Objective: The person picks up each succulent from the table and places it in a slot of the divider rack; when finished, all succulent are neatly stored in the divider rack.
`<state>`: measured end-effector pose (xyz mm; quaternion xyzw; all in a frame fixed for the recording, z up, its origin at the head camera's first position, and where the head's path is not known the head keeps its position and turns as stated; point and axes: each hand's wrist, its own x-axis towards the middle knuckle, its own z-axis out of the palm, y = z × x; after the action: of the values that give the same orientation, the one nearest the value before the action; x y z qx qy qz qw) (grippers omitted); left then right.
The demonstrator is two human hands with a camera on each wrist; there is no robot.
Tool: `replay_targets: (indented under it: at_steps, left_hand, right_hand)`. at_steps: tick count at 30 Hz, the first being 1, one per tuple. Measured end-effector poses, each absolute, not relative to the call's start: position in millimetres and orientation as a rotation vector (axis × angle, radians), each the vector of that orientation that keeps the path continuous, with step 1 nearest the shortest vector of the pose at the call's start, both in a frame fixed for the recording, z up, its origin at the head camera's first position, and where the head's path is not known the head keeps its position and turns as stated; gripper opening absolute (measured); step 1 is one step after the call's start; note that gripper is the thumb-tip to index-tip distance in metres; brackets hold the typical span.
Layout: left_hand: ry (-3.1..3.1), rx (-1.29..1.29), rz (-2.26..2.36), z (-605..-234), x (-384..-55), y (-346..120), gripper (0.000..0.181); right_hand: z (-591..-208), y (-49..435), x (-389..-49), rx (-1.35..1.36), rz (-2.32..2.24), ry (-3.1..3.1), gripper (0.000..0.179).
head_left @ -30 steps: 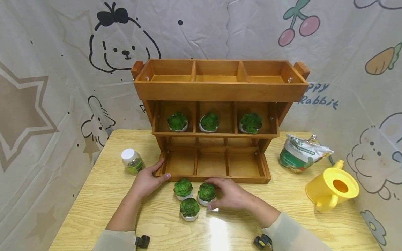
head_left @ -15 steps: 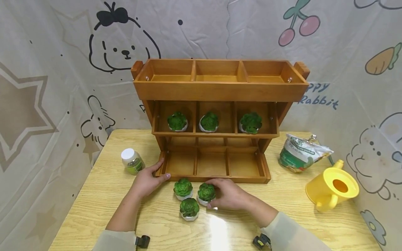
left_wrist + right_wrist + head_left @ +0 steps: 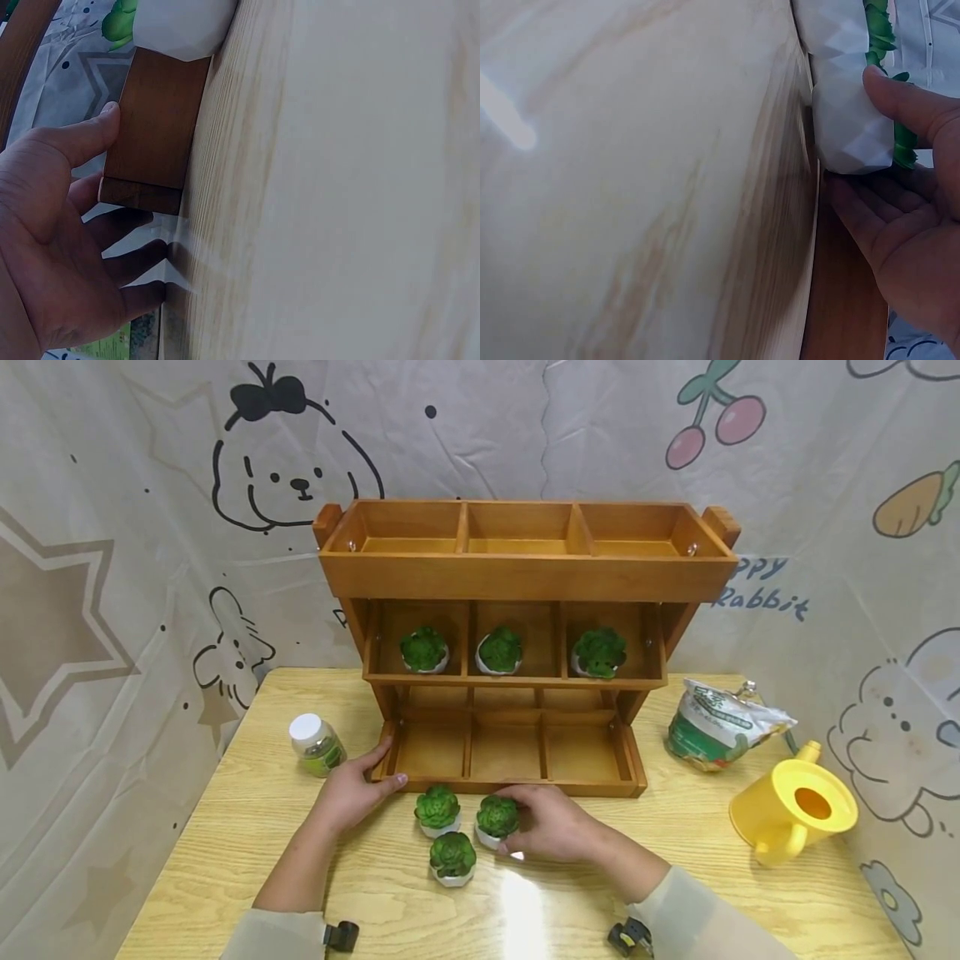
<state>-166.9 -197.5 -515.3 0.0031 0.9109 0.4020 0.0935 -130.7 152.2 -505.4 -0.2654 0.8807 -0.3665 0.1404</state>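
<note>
Room above plants (image 3: 437, 807), shelf (image 3: 517, 578) behind

Looks like some screened-off indoor tabletop corner tbh: cartoon-print fabric (image 3: 480, 427) behind and either side of the wooden shelf (image 3: 525, 578), wood-grain table (image 3: 390, 910) underneath.

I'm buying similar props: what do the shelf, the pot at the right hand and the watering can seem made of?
Shelf: most likely wood, stained brown with a slight sheen; joined boards show.
Pot: white, faceted and fairly matte; ceramic or plastic, the look leaves it open.
Watering can: probably plastic, smooth yellow with soft gloss and rounded, moulded-looking edges.
</note>
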Motion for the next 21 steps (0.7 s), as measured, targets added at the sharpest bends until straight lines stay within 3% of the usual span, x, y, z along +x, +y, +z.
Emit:
replay_targets:
  at_steps: [14,21]
  left_hand:
    - [2.702,-0.001,1.191,-514,-167,-197,0.083]
    - [2.731,0.001,1.145,-510,-165,-195,0.082]
  right_hand:
    - [-493,171,-129,-0.670,-1.080,2.539,0.078]
    - [-487,182,-130,-0.633,-1.170,2.485,0.073]
